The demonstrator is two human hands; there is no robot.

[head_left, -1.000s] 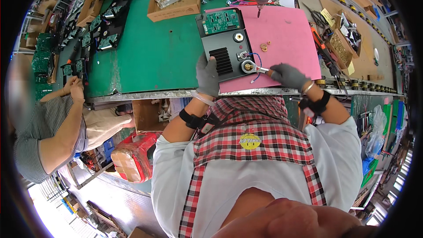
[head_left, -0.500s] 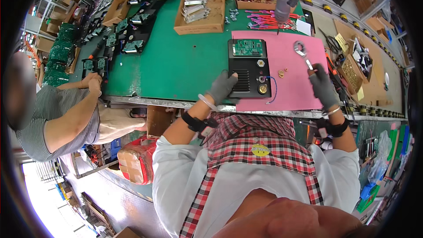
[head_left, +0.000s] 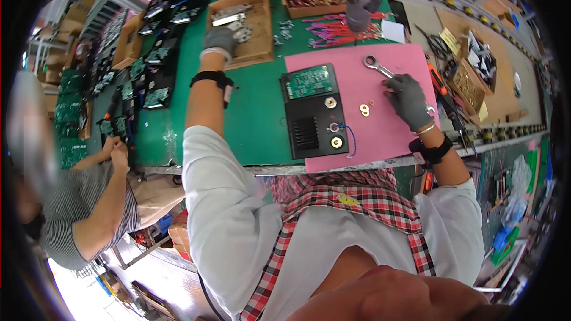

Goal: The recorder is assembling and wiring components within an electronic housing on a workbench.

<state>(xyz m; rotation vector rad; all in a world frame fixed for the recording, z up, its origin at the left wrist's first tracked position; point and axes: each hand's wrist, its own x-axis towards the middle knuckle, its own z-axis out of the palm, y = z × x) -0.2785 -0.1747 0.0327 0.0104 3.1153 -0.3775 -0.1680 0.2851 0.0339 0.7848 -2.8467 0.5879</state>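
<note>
While the grey-gloved right hand [head_left: 407, 101] grips a silver metal wrench [head_left: 382, 69], the left hand [head_left: 220, 39] (grey-gloved, grip unclear) should separate silver metal pieces [head_left: 229, 18] in the tan cardboard box [head_left: 260, 43].

Grn bench [head_left: 256, 125], pink mat [head_left: 383, 134], cardbd box [head_left: 262, 38], wires [head_left: 333, 33]

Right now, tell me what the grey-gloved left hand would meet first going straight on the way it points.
Most likely the elongated silvery metal parts in the open brown cardboard box, just ahead of the grey-gloved left hand; depth is unclear, so it may be touching some.
</note>
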